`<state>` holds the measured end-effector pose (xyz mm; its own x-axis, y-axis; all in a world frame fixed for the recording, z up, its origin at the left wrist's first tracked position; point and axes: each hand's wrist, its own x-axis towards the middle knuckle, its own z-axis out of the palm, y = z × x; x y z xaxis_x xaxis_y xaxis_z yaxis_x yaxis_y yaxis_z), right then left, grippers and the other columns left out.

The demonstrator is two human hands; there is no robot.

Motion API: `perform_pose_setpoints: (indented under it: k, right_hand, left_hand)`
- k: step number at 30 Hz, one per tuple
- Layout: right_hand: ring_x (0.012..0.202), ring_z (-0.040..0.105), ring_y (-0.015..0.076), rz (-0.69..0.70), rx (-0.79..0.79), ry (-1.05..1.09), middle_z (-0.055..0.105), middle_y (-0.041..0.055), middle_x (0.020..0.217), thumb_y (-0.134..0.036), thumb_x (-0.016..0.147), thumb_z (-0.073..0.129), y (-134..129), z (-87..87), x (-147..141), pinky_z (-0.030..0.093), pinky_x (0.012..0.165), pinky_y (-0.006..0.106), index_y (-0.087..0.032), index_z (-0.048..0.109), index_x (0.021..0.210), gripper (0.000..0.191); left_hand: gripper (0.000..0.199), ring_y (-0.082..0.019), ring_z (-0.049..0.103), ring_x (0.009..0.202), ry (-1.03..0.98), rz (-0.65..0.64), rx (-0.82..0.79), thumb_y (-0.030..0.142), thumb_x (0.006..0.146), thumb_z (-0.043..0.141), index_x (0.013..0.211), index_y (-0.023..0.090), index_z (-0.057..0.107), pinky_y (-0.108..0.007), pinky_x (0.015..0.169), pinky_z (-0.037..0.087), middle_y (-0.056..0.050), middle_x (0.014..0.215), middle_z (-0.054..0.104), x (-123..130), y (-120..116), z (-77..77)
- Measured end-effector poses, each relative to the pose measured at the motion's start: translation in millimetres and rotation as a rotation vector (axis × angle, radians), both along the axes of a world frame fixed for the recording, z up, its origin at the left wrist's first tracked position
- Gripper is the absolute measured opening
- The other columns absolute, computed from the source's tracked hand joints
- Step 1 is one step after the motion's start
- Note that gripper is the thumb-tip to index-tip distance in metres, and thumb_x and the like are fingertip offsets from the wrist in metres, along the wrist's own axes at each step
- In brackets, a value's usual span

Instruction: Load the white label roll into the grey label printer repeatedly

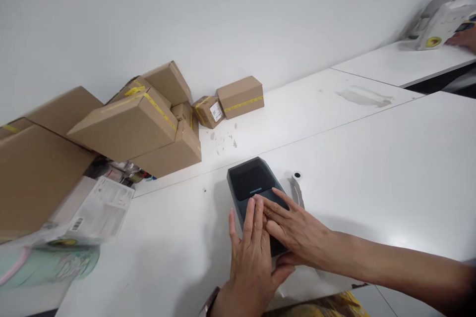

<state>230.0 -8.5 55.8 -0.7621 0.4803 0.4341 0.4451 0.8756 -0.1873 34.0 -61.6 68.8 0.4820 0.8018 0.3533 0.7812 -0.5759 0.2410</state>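
Both hands lie flat on a dark device resting on the white counter, left hand and right hand with fingers extended and overlapping, pressing rather than gripping, apparently steadying it.

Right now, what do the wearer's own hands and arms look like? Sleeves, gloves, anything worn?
Both are bare: no gloves, no rings visible. The left hand has something dark at the wrist by the frame's bottom edge, perhaps a strap or cuff; too cropped to tell. The right hand leads into a forearm with no sleeve in view. Nails short and unpainted.
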Motion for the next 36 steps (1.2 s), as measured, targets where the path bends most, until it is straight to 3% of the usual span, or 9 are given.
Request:
perform_pose_setpoints:
  k: [5,8,10,15,19,25,31,33,36]
  right_hand:
    - [0.160,0.034,0.0333,-0.080,-0.170,0.146,0.050,0.0165,0.163,-0.055,0.089,0.076,-3,-1.9,16,0.028,0.130,0.065,-0.022,0.064,0.132,0.055]
    - [0.159,0.036,0.0380,-0.284,-0.298,0.329,0.032,0.0106,0.174,-0.058,0.094,0.068,-22,-18.0,18,0.047,0.118,0.065,-0.032,0.063,0.138,0.052]
    - [0.154,0.045,0.0381,-0.427,-0.384,0.493,0.027,0.0101,0.176,-0.055,0.097,0.063,-36,-33.8,12,0.059,0.108,0.059,-0.036,0.057,0.146,0.053]
    - [0.154,0.043,0.0401,-0.457,-0.486,0.629,0.031,0.0099,0.174,-0.056,0.098,0.059,-47,-46.3,6,0.057,0.109,0.061,-0.039,0.048,0.156,0.062]
    - [0.155,0.041,0.0396,-0.388,-0.513,0.625,0.032,0.0104,0.174,-0.060,0.100,0.055,-43,-28.7,18,0.054,0.112,0.062,-0.040,0.041,0.161,0.066]
    - [0.155,0.043,0.0379,-0.288,-0.353,0.628,0.035,0.0110,0.173,-0.065,0.102,0.047,-15,13.5,23,0.053,0.114,0.059,-0.040,0.033,0.165,0.069]
    - [0.148,0.052,0.0308,-0.201,-0.161,0.708,0.052,0.0138,0.162,-0.057,0.106,0.043,77,77.2,-4,0.047,0.121,0.052,-0.027,0.041,0.160,0.062]
    - [0.142,0.058,0.0321,-0.259,-0.187,0.720,0.056,0.0142,0.158,-0.059,0.105,0.041,110,92.6,-17,0.048,0.118,0.054,-0.023,0.045,0.157,0.063]
    - [0.138,0.061,0.0344,-0.359,-0.246,0.704,0.058,0.0126,0.156,-0.060,0.103,0.041,153,108.0,-32,0.048,0.115,0.057,-0.023,0.047,0.154,0.063]
  left_hand:
    - [0.075,-0.042,0.023,0.163,-0.277,0.088,-0.220,0.062,0.090,0.068,0.156,0.030,0.052,-0.070,0.130,0.018,-0.013,0.173,0.034,-8,-7,-21.1]
    - [0.095,-0.039,0.023,0.164,-0.703,0.323,-0.357,0.069,0.091,0.061,0.169,0.028,0.025,-0.057,0.129,0.033,-0.014,0.178,0.018,-6,-21,-49.0]
    - [0.106,-0.036,0.034,0.160,-0.929,0.349,-0.491,0.077,0.091,0.052,0.172,0.025,0.007,-0.048,0.124,0.044,-0.016,0.177,0.022,-2,-27,-65.0]
    - [0.101,-0.031,0.028,0.163,-0.991,0.396,-0.537,0.078,0.094,0.042,0.172,0.023,0.009,-0.037,0.126,0.041,-0.008,0.179,0.018,3,-31,-70.8]
    - [0.087,-0.027,0.012,0.166,-0.903,0.470,-0.442,0.071,0.099,0.035,0.171,0.026,0.015,-0.038,0.133,0.027,-0.002,0.179,0.014,-3,-31,-65.4]
    - [0.072,-0.025,0.019,0.165,-0.950,0.384,-0.291,0.061,0.105,0.030,0.170,0.033,0.021,-0.039,0.132,0.033,0.003,0.178,0.021,-13,-5,-45.8]
    - [0.070,-0.025,0.029,0.163,-1.118,0.366,-0.190,0.059,0.104,0.043,0.166,0.029,0.030,-0.042,0.132,0.031,-0.006,0.176,0.030,-11,62,2.6]
    - [0.074,-0.026,0.028,0.163,-1.119,0.402,-0.265,0.060,0.102,0.048,0.166,0.029,0.028,-0.045,0.133,0.030,-0.009,0.176,0.029,-11,80,1.3]
    - [0.078,-0.029,0.024,0.165,-1.024,0.497,-0.415,0.057,0.098,0.058,0.164,0.026,0.030,-0.049,0.134,0.025,-0.012,0.178,0.023,-12,92,-20.6]
